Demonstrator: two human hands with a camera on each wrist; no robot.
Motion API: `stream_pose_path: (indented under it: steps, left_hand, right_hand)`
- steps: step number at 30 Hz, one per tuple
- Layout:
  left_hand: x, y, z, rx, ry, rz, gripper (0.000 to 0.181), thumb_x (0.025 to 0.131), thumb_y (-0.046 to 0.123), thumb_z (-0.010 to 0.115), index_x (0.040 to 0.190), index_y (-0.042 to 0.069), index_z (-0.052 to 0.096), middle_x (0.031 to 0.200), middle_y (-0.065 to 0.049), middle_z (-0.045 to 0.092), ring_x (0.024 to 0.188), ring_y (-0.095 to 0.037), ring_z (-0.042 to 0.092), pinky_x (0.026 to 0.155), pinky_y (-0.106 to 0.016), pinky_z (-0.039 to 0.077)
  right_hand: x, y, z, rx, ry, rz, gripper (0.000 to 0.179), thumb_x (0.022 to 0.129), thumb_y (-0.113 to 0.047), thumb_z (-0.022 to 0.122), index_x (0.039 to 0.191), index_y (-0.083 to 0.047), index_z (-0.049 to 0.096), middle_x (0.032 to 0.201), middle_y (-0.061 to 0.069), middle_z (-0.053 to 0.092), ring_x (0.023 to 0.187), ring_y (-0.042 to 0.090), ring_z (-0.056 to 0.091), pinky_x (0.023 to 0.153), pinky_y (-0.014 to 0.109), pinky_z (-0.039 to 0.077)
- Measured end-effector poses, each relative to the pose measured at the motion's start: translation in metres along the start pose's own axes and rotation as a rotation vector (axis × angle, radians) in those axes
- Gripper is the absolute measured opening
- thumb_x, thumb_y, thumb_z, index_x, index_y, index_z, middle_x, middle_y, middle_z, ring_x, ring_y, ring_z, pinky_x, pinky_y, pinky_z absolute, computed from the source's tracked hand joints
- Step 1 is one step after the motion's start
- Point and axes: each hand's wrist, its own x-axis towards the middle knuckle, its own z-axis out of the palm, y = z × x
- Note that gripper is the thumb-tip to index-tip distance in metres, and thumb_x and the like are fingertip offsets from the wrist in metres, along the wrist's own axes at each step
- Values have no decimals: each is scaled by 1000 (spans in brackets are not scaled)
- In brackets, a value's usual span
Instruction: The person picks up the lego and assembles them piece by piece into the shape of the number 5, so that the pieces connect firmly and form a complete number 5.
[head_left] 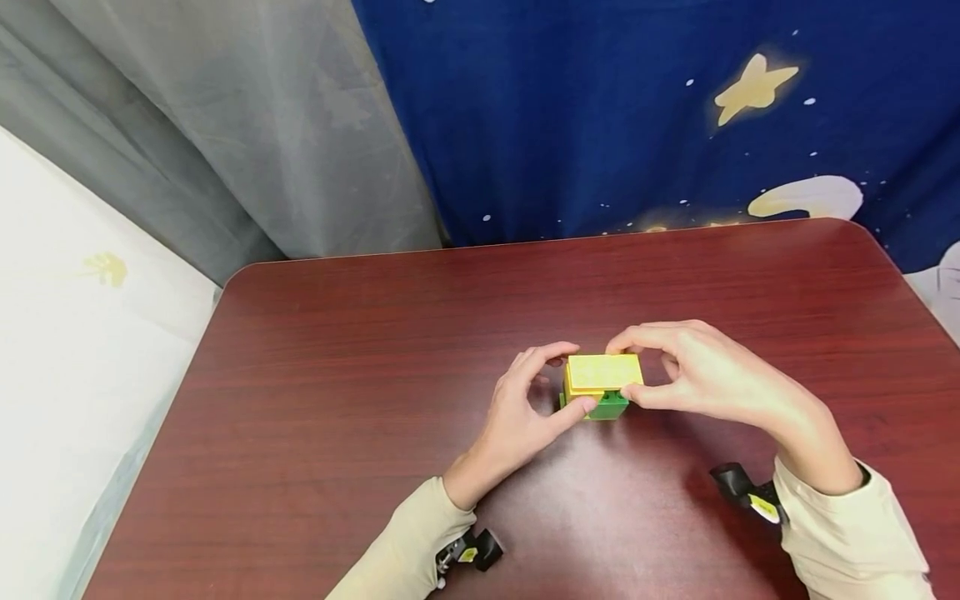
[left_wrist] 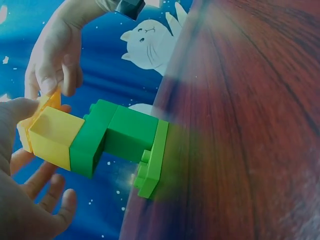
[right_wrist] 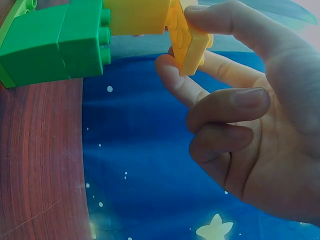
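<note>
A stack of toy building bricks stands on the table. At its base is a light green plate point(left_wrist: 159, 160). Green bricks point(left_wrist: 131, 132) rise from it, the upper one jutting to one side. Above them sits a yellow brick point(left_wrist: 56, 137), topped by a thin yellow plate point(head_left: 604, 372) that overhangs to the right. My left hand point(head_left: 517, 407) holds the upper left part, thumb on the near side and index finger on the far side. With thumb and index finger, my right hand point(head_left: 705, 371) pinches the overhanging end of the yellow plate; its other fingers are curled in the right wrist view.
The dark red wooden table point(head_left: 360, 375) extends around the stack. Behind it hang a grey curtain point(head_left: 300, 125) and a blue curtain point(head_left: 570, 117) with stars. A white sheet point(head_left: 90, 375) is at the left. Black wrist cameras hang below both sleeves.
</note>
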Motion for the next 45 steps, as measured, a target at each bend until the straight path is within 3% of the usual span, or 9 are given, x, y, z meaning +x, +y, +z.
stream_pose_path:
  steps: [5,15,22,29,35,42,45]
  left_hand:
    - [0,-1,-2,-19,46,64,39,81,23,72,118,19,61,109,9,61,99,-17,52,80,-39,44]
    - [2,-2,-4,-56,30,36,37,81,20,73,117,16,63,105,6,65,95,-10,58,75,-39,47]
    - [5,23,-11,-94,38,24,36,77,5,75,111,1,64,99,-9,67,84,-21,62,68,-42,51]
    - [5,35,-16,-139,27,-22,36,76,-1,74,110,-1,64,100,-13,67,89,-16,63,69,-45,51]
    - [5,29,-15,-129,27,14,36,75,0,74,110,0,64,100,-11,67,90,-14,62,67,-44,51]
    - [2,1,-6,-99,24,32,38,77,13,76,113,11,65,103,1,66,91,-18,60,68,-39,51]
    - [2,-4,-4,-81,26,49,37,78,17,76,114,13,65,103,4,65,91,-20,58,68,-37,51]
  right_hand:
    - [1,1,1,-12,0,2,29,73,-19,75,98,-27,62,73,-16,52,45,-1,35,47,18,33]
    - [1,0,0,-29,-5,9,29,74,-20,74,100,-27,63,75,-17,52,44,-1,35,48,19,34]
    - [1,0,0,-26,-9,20,30,74,-20,75,101,-25,64,79,-17,54,45,-1,37,47,19,34]
    - [1,-2,1,-25,-13,29,30,74,-20,75,102,-24,64,83,-17,56,47,-1,39,48,20,36]
    - [1,-4,1,-19,-22,38,30,75,-20,75,103,-24,64,82,-17,55,48,-1,41,49,20,37]
    - [-1,-5,-1,-45,-24,40,30,74,-21,75,102,-25,64,81,-17,54,48,-2,40,49,20,37]
    - [-2,-5,-2,-47,-24,39,30,74,-21,76,102,-24,65,81,-17,55,48,-2,39,48,20,37]
